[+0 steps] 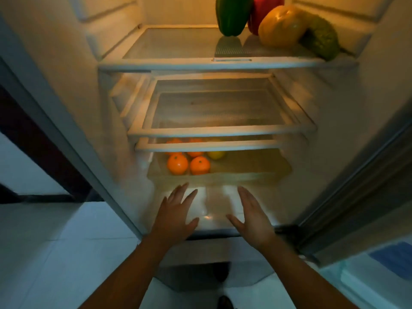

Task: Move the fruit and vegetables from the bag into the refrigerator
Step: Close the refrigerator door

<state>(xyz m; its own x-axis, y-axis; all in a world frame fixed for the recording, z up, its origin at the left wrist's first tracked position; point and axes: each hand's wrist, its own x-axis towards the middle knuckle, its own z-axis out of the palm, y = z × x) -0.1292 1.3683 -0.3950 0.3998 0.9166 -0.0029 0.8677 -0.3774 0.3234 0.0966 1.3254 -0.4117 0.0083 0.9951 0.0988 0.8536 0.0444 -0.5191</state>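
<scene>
I look into the open refrigerator [66, 90]. On its top glass shelf [169, 63] lie a green pepper [231, 14], a red pepper [265, 7], a yellow pepper [281, 26] and a bumpy green gourd [323, 39]. Several oranges [177, 164] and a lemon [216, 154] sit in the clear bottom drawer [245, 175]. My left hand [176, 215] and my right hand [252, 217] are both spread flat, fingers straight, in front of the drawer's front panel, holding nothing. I cannot tell whether they touch it. No bag is in view.
Two glass shelves [223, 130] in the middle carry nothing. The refrigerator door [367, 219] stands open on the right, with a blue-topped item [394, 259] in its rack. Pale floor tiles [55, 253] lie to the left and below.
</scene>
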